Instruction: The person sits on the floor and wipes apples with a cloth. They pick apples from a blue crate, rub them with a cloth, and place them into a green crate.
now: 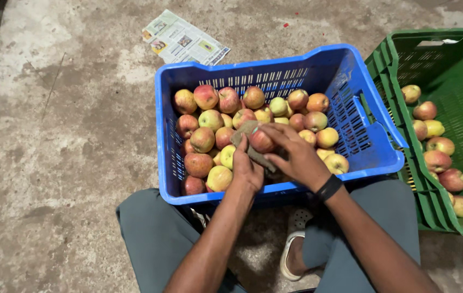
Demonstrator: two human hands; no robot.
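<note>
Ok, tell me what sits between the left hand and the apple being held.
A brownish cloth lies between the left hand and the apple, which the right hand grips, over the blue crate. The head view shows it.

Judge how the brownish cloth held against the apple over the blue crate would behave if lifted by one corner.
The cloth looks floppy: it bends around the apple and folds under the left hand. It is probably light, since it seems thin. It seems unlikely to slip, as its surface looks matte and rough. The right hand grips the apple from the other side.
</note>
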